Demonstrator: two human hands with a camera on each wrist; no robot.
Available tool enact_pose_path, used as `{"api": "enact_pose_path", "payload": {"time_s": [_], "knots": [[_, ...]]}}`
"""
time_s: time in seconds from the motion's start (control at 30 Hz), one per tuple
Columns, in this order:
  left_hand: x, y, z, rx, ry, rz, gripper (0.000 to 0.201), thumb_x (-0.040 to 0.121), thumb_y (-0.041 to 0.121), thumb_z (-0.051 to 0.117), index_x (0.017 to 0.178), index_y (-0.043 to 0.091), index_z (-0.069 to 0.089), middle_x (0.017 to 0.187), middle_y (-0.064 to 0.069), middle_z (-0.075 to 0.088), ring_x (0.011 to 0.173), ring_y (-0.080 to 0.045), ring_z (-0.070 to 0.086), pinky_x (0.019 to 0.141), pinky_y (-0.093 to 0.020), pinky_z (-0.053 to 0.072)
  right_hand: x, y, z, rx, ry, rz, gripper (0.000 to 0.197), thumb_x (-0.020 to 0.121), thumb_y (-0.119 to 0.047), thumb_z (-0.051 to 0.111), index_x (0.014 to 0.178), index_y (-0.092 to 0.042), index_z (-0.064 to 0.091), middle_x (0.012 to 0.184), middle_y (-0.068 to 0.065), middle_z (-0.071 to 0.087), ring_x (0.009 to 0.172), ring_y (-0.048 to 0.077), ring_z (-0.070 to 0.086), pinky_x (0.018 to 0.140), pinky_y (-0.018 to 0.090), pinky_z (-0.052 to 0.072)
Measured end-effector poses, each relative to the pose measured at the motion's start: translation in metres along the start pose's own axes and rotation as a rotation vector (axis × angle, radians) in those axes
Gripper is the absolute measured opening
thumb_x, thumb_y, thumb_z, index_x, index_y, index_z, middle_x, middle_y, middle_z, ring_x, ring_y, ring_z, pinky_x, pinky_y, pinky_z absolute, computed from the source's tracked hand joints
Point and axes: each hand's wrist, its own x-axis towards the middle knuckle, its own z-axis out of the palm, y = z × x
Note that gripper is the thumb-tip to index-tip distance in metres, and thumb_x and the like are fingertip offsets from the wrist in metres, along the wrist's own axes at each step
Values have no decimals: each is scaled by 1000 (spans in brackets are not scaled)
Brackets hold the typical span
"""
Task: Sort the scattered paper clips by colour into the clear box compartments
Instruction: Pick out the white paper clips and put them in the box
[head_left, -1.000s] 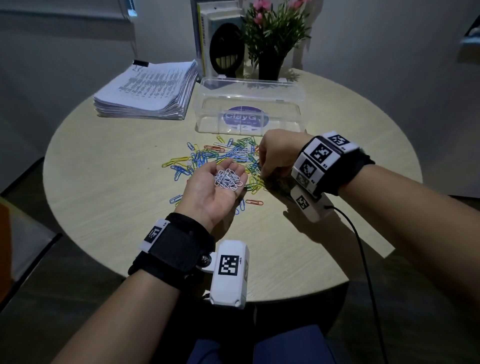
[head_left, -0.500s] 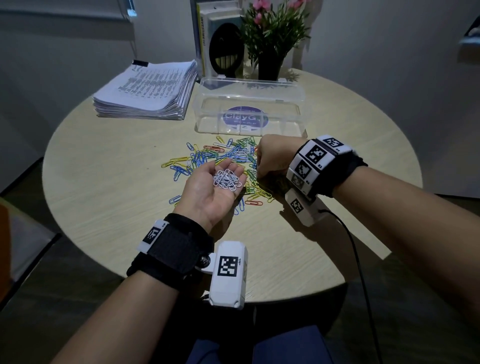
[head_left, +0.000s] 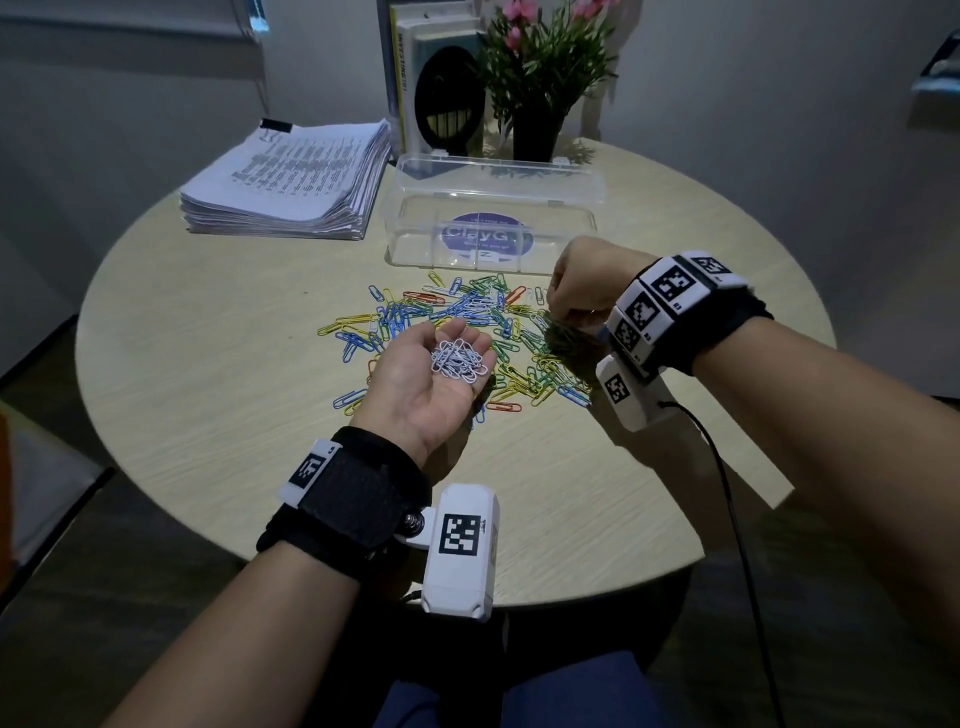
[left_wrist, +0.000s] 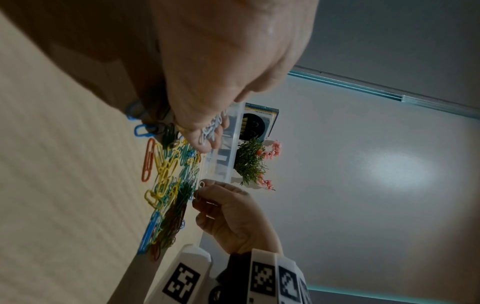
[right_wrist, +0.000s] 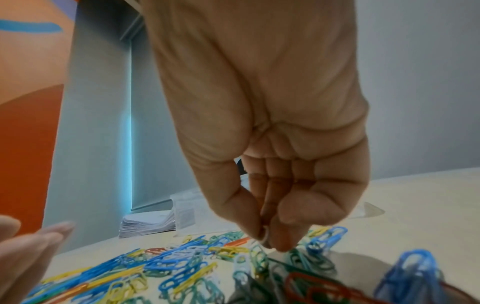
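Coloured paper clips (head_left: 524, 371) lie scattered in a heap on the round table (head_left: 208, 374), in front of the clear box (head_left: 415, 228), which is shut with a round purple label. My left hand (head_left: 431, 374) is palm up over the heap's near side, and a small pile of white clips (head_left: 460, 361) rests on its flat palm. My right hand (head_left: 576, 296) hovers over the right end of the heap, close to the box's front right corner. It pinches a white clip (right_wrist: 265, 236) between thumb and fingertips. That clip (left_wrist: 201, 186) also shows in the left wrist view.
A thick stack of printed papers (head_left: 291, 182) lies at the back left. Books (head_left: 431, 78) and a potted plant (head_left: 540, 78) stand behind the box. A black cable (head_left: 727, 493) hangs from my right wrist over the table's near right edge.
My right hand has risen from the heap and shifted right, toward the box, now pinching a white clip. My left hand has stayed palm up with its white clips.
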Motion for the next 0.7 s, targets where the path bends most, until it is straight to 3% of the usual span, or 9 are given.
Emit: {"api": "enact_pose_path", "payload": {"time_s": [0.2,0.33,0.5,0.6,0.7], "knots": [[0,-2,1,6,1,-5,35,101,20,31,89,1,58,87,-13,57,83,-22,58,89,-36,44,8,0,10,-32,17,-19,24,78,-6,63,99,4,70,79,14,63,70,24,55,63,29,44],[1,-2,0,6,2,-7,35,101,21,30,92,1,58,91,-13,58,85,-23,58,89,-36,43,11,-5,14,-47,33,-47,24,82,-9,63,103,2,70,103,18,70,78,23,56,63,26,43],[1,-1,0,7,5,-6,35,101,21,30,91,1,57,90,-14,58,84,-23,58,90,-36,43,12,-11,17,-107,41,-66,23,82,-11,65,103,-2,69,103,15,69,89,25,63,66,26,45],[2,0,0,11,3,-8,35,101,21,30,92,1,57,90,-14,58,84,-23,57,91,-37,42,11,-12,17,-112,63,-82,24,86,-11,56,104,-2,68,104,15,68,82,24,56,65,26,42],[3,0,-1,11,5,-7,36,102,22,30,92,1,57,91,-14,58,84,-23,57,92,-37,41,8,-13,16,-134,51,-85,26,81,-18,68,100,-1,70,95,15,67,77,23,54,63,26,41]]}}
